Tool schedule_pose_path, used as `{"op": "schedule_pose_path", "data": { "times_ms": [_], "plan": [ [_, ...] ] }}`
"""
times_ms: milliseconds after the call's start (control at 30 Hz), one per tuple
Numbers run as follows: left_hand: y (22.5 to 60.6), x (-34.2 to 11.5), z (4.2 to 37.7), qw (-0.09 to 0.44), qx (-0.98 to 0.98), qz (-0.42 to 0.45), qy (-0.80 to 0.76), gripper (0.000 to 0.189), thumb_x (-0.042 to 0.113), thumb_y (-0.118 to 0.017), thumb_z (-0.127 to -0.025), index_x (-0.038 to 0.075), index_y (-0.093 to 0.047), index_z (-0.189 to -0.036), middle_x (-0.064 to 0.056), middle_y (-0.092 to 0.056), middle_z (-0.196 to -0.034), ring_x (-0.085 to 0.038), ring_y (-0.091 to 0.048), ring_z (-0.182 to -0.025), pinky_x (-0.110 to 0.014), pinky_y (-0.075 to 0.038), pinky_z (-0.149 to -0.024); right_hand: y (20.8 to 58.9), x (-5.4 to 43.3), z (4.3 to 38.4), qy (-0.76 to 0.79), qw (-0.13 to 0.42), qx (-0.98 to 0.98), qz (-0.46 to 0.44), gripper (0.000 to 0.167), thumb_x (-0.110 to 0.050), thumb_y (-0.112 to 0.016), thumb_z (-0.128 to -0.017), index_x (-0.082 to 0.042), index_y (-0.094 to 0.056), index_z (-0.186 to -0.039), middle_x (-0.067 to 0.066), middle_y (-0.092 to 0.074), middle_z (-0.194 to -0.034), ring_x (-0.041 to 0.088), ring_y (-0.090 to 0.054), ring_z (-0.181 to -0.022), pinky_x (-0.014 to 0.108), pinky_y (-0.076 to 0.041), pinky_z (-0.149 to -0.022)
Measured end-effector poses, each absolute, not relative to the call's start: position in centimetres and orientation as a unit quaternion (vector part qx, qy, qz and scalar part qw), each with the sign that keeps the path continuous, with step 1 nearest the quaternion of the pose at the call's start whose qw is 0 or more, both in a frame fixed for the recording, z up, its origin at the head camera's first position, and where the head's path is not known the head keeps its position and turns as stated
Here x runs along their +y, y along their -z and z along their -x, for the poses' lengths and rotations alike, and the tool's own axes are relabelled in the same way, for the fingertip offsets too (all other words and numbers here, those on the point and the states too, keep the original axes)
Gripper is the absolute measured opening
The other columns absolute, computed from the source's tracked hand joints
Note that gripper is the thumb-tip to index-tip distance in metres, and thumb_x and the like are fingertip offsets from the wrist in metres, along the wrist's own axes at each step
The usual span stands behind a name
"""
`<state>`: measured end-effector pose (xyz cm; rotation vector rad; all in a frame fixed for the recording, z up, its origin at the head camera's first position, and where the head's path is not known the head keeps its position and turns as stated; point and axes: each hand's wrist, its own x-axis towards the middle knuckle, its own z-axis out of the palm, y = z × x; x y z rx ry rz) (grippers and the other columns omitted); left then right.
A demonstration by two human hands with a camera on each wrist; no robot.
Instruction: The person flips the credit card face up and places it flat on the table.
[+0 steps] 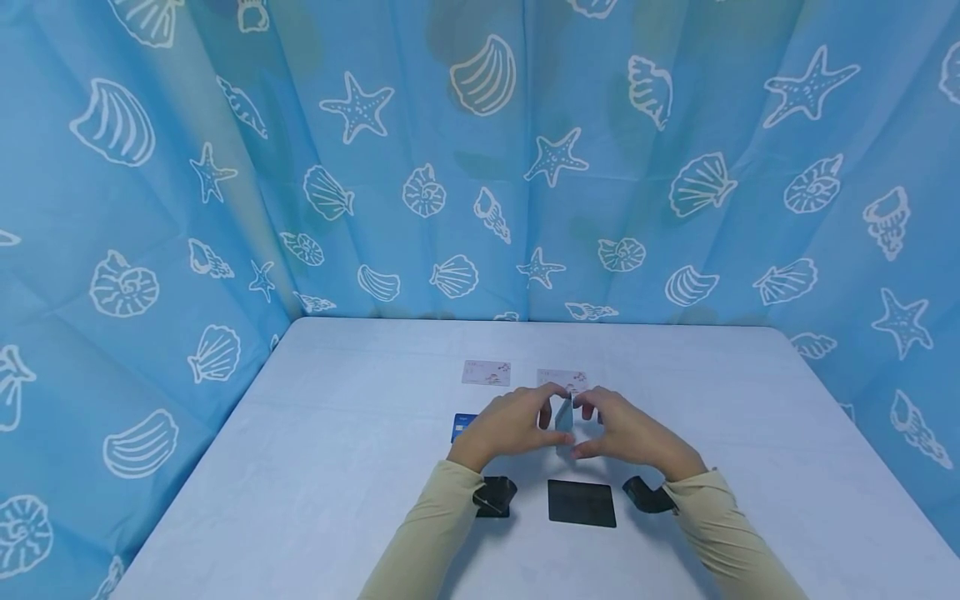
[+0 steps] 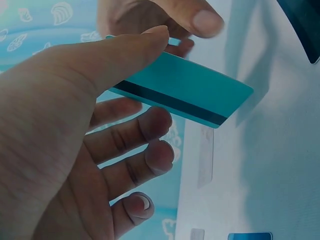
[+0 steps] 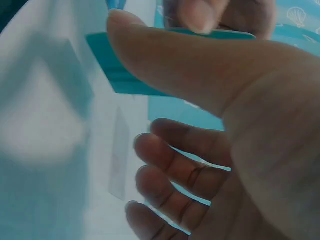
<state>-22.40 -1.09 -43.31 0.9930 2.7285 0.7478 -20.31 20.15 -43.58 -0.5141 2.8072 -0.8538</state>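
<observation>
Teal card [image 1: 564,417]: we saw it between the far-right pale card [image 1: 561,377] and near black rectangle [image 1: 582,503]. Left hand [image 1: 513,425]: pinched it. Right hand [image 1: 626,429]: alongside; grasp, we couldn't tell. Light edge pressure, we judged, suited.

A curtain [image 1: 405,125] hangs behind the table [image 1: 337,467]. Toward the far edge lie a far-left card [image 1: 486,372] and a far-right card [image 1: 557,377]; before the latter, the held card [image 1: 564,418] sits between left hand [image 1: 510,423] and right hand [image 1: 626,427]. Left of it lies another card [image 1: 462,426] (the left hand half screens it from me). Nearest the person are a near-right flat piece [image 1: 582,503] and a near-left one [image 1: 492,514].
</observation>
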Motion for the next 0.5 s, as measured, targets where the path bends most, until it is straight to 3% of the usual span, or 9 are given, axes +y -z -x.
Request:
{"op": "schedule_pose_path", "data": {
  "times_ms": [500],
  "plan": [
    [43.4, -1.0, 22.5, 0.063, 0.905, -0.338, -0.249, 0.064, 0.046, -0.078, -0.091, 0.022, -0.053, -0.146, 0.005, -0.067, -0.092, -0.006, -0.056, -0.071, -0.018, -0.046, -0.062, 45.5, 19.4, 20.7, 0.322, 0.068, 0.923, 0.197, 0.064, -0.024, -0.092, -0.077, -0.003, -0.059, -0.128, 0.003, -0.065, -0.103, 0.018, -0.057, -0.090, 0.030, -0.052, -0.076]
  ]
}}
